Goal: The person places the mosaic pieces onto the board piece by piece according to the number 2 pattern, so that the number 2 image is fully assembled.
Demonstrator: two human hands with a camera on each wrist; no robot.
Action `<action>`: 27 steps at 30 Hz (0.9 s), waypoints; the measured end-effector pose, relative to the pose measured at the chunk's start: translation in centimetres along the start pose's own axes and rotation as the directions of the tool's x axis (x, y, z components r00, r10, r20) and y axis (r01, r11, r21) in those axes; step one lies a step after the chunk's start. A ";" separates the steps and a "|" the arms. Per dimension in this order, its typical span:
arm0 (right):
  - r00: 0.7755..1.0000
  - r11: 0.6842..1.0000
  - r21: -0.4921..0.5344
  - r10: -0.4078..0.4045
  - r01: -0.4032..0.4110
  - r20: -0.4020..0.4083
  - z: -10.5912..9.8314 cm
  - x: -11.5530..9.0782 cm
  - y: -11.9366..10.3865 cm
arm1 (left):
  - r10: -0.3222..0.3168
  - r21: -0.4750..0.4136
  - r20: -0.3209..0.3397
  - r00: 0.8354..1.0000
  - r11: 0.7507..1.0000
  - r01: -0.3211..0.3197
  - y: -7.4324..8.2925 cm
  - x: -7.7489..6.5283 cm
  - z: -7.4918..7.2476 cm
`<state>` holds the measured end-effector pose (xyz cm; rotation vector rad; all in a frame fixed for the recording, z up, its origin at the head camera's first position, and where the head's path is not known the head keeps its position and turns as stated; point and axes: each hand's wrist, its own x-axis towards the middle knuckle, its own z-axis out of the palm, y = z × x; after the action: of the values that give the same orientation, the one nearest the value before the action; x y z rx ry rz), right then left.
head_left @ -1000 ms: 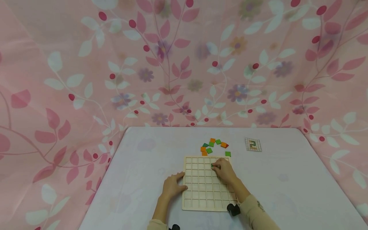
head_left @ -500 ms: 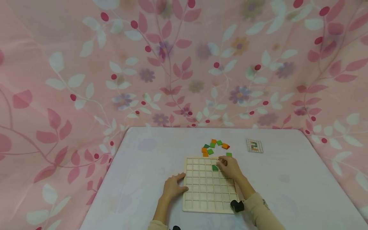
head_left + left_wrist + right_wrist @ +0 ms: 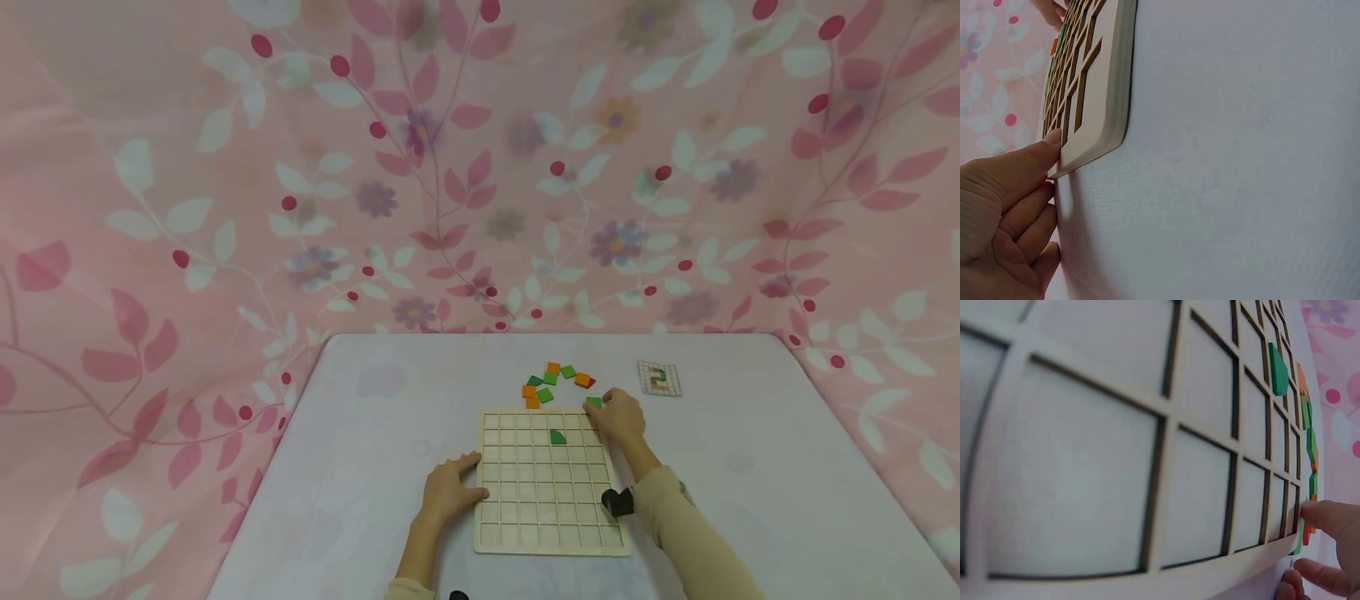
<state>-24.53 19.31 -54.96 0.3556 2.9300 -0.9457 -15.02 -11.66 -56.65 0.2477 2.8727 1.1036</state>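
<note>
A pale wooden grid board (image 3: 517, 537) lies on the table, and a dark green quarter-round tile (image 3: 558, 437) sits in one of its upper cells. My left hand (image 3: 447, 490) holds the board's left edge; the left wrist view shows the thumb (image 3: 1041, 153) on the rim and the other fingers curled beside it. Beyond the board's far right corner, my right hand (image 3: 624, 419) has its fingertips at a light green square tile (image 3: 593, 402). In the right wrist view, that green tile (image 3: 1299, 540) shows between the spread fingers, which hold nothing that I can make out.
Several loose tiles lie behind the board, among them an orange tile (image 3: 553, 367), a green tile (image 3: 567, 372) and a partly covered red tile (image 3: 592, 382). Farther right is a gridded pattern card (image 3: 660, 378) with a figure 2. A floral cloth (image 3: 480, 167) hangs behind the white table (image 3: 360, 450).
My right hand has let go of the dark green tile, which stays in a board cell, and has moved right and away to the light green square. My left hand stays at the board's edge.
</note>
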 end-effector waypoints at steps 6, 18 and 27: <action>0.999 0.999 0.017 0.043 -0.042 -0.008 0.0 0.7 -0.6 | 0.009 0.013 -0.003 1.000 1.000 -0.009 -0.1 0.1 0.1; 0.978 0.948 0.244 -0.210 0.204 -0.004 0.6 0.3 0.0 | 0.013 0.032 -0.009 1.000 0.999 -0.012 -0.2 0.2 0.2; 0.822 0.817 0.221 -0.561 0.533 0.095 3.1 -2.5 -2.8 | 0.002 0.010 -0.009 1.000 1.000 -0.002 -0.3 0.1 0.2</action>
<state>-22.88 14.79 -55.55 -0.5829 2.8389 -1.2363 -15.14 -11.73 -57.01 0.2462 2.8871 1.0929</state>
